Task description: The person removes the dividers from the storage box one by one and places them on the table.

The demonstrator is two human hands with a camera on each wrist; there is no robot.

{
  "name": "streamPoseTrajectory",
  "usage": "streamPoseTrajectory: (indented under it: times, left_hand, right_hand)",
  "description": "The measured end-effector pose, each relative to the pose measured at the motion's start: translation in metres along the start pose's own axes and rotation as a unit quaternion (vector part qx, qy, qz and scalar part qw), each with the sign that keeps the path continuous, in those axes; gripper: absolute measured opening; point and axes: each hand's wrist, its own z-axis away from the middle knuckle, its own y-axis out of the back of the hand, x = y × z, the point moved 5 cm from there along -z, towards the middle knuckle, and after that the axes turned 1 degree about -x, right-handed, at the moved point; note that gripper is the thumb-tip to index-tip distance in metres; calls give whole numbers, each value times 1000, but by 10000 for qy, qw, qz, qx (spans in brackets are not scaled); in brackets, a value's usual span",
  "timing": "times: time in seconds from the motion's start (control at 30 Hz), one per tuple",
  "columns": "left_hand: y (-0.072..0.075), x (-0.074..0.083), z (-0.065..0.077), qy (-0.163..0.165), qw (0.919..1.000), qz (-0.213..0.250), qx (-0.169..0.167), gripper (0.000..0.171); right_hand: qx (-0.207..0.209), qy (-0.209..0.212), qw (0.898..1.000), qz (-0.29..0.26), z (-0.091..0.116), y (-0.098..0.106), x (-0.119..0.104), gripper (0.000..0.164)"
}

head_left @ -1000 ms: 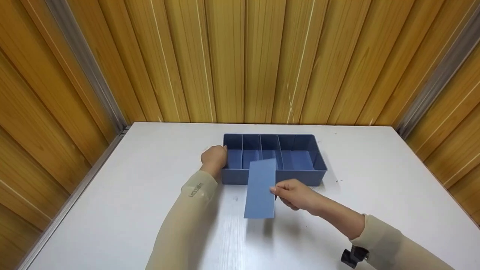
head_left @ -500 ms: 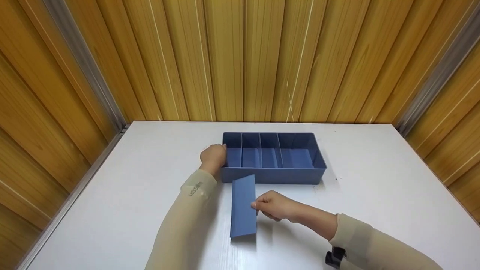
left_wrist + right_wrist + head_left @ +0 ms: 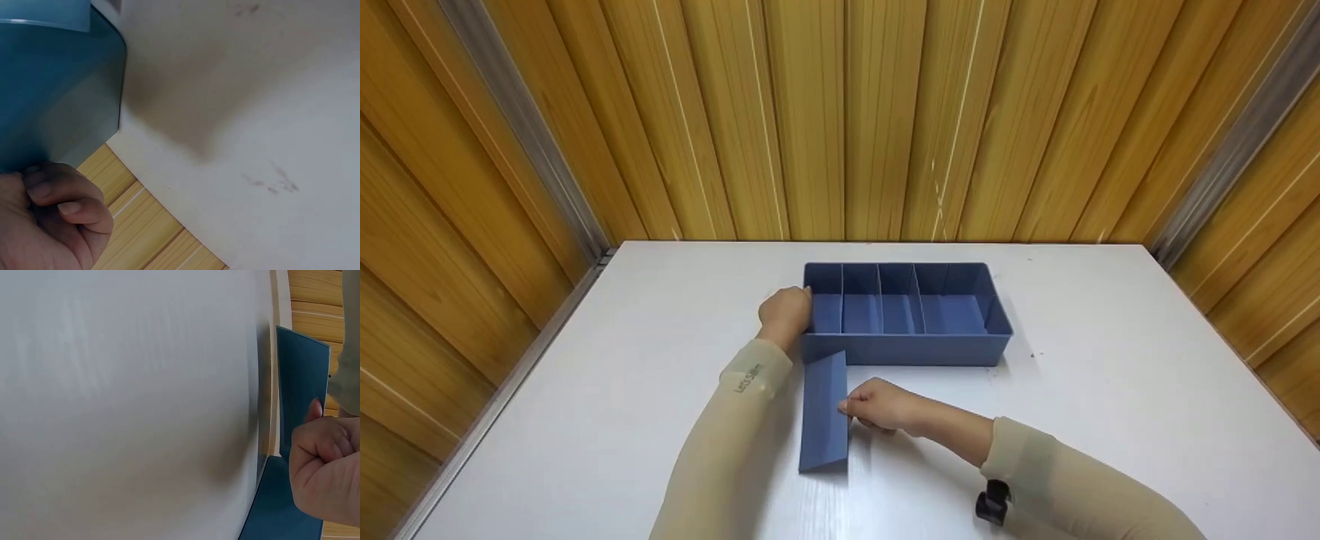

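A blue box (image 3: 906,351) with upright dividers splitting it into several compartments stands on the white table. My left hand (image 3: 786,312) grips its left end wall, the thumb at the rim; in the left wrist view the curled fingers of that hand (image 3: 67,216) lie against the box wall (image 3: 73,107). In front of the box, my right hand (image 3: 881,406) pinches the right long edge of a flat blue divider panel (image 3: 823,412). That panel (image 3: 301,377) is tilted, and in the right wrist view the thumb rests on it beside the hand (image 3: 326,461).
The white table (image 3: 585,420) extends around the box and both arms. Wood-look panels (image 3: 877,120) rise behind it, with grey metal posts (image 3: 525,127) at the corners. A black wrist device (image 3: 994,502) hangs below the right sleeve.
My right hand has carried the divider panel left and toward me, away from over the box's front, tilting it more. The left hand has kept its grip on the box.
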Motion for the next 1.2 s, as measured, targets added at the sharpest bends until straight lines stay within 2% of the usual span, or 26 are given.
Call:
streamPoseTrajectory:
  times: [0.1, 0.27, 0.5, 0.83, 0.97, 1.07, 1.2]
  left_hand:
    - [0, -1, 0, -26, 10000, 17, 12, 53]
    - [-1, -3, -1, 115, 9998, 142, -24, 55]
    - [-1, -3, -2, 165, 9995, 251, -21, 55]
    - [-4, -4, -4, 128, 9998, 115, -98, 55]
    - [-4, -3, -4, 103, 9997, 42, -217, 56]
    - [-4, -4, -4, 141, 9996, 108, -207, 56]
    - [-3, -5, -4, 185, 9995, 158, -177, 56]
  right_hand:
    - [15, -24, 10000, -14, -4, -1, -1, 40]
    - [-44, -21, 10000, -79, -7, -4, 0, 44]
    - [64, 69, 9998, 152, -10, -4, 3, 45]
    - [173, -35, 9995, 254, -14, -3, 6, 46]
    - [370, -188, 9985, 351, -17, -3, 8, 47]
    - [677, -250, 9961, 501, -19, -2, 9, 43]
    - [798, -256, 9941, 691, -21, -2, 9, 39]
